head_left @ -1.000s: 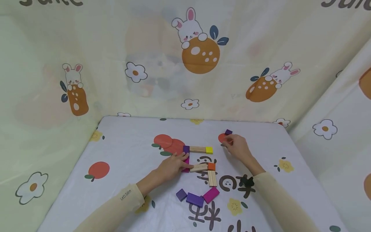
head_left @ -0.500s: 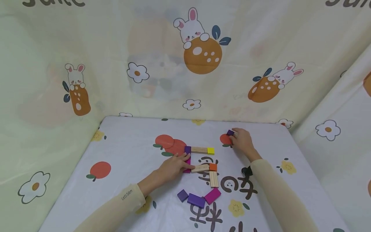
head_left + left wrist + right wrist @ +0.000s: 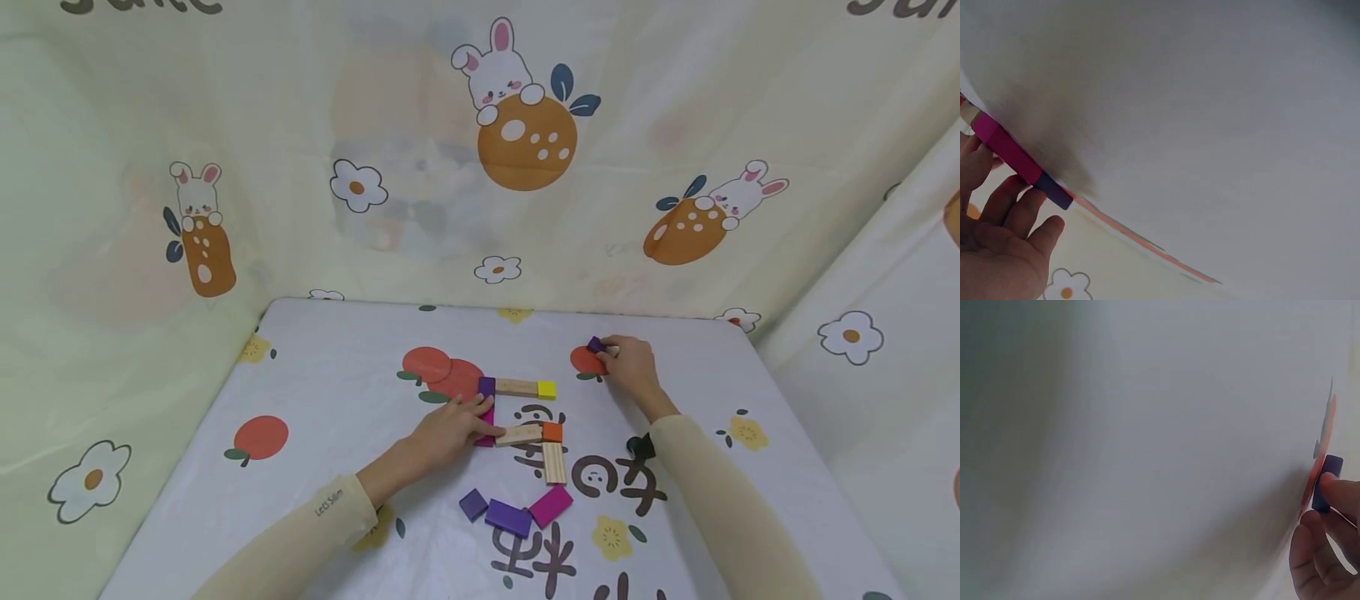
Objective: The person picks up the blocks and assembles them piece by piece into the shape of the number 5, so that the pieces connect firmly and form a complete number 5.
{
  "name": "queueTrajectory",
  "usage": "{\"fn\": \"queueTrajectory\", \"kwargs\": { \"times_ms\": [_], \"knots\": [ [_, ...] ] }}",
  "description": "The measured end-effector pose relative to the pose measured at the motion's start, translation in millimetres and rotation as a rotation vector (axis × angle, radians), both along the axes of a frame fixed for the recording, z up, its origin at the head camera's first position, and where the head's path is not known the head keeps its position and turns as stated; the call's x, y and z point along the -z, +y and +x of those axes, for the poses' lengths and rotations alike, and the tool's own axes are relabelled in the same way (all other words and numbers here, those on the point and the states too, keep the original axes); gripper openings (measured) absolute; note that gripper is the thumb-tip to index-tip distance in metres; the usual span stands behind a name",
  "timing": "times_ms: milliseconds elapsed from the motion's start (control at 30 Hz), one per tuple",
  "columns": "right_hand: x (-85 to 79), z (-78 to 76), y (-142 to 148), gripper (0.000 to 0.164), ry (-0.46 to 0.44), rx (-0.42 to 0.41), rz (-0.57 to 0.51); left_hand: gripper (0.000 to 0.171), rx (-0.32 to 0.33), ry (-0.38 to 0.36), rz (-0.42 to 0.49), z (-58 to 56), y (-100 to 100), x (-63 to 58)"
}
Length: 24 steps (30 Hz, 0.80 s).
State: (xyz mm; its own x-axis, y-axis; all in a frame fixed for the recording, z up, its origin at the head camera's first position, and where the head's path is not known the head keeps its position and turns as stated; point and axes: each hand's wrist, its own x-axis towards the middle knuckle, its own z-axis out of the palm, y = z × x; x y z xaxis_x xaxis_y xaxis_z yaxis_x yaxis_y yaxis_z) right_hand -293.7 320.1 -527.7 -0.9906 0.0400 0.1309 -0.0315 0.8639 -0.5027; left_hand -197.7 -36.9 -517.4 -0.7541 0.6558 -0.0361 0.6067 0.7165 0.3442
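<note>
In the head view my left hand [image 3: 448, 435] reaches in from the left, its fingers loosely extended. They touch a magenta block [image 3: 489, 415] lying in line with a purple block [image 3: 487, 386]; the left wrist view shows fingertips along the side of both. At the far right my right hand [image 3: 632, 371] pinches another purple block [image 3: 1330, 481] between thumb and finger, near a printed apple. Joined to the left-hand row are a wooden plank [image 3: 517, 387] ending at a yellow block [image 3: 547, 390], and a second plank [image 3: 517, 436] meeting an orange block [image 3: 552, 432].
Below the orange block lies an upright-lying wooden plank [image 3: 554, 463]. Nearer the front are a magenta block [image 3: 551, 506], a purple block [image 3: 507, 517] and a small purple cube [image 3: 473, 505]. A small black object [image 3: 640, 447] sits by the right sleeve.
My right hand has shifted slightly right and now grips the far purple block from its right side. The left hand stays on the row; the view has shifted slightly.
</note>
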Motion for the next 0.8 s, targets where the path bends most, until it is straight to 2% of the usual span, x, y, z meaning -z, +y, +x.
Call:
{"fn": "queueTrajectory", "kwargs": {
  "times_ms": [167,333,467,633,800],
  "knots": [
    [1.5,11.3,-3.5,0.033,0.02,-0.001,0.012,0.04,0.002,0.001,0.006,0.3,-1.1,0.9],
    [-6.9,28.4,-14.0,0.034,0.058,-0.015,0.007,0.041,-0.009,-0.004,0.008,0.1,-2.2,-2.2],
    [-11.0,49.4,-22.1,0.034,0.112,-0.054,0.03,0.04,-0.006,-0.011,0.011,-0.9,-1.5,-1.5],
    [-12.8,78.9,-35.4,0.034,0.17,-0.148,0.039,0.04,-0.001,-0.003,0.003,-0.7,-1.0,-0.2],
    [-20.7,108.2,-54.3,0.036,0.181,-0.231,0.028,0.04,-0.001,0.003,-0.003,-0.1,-1.6,0.5]
  ]
}}
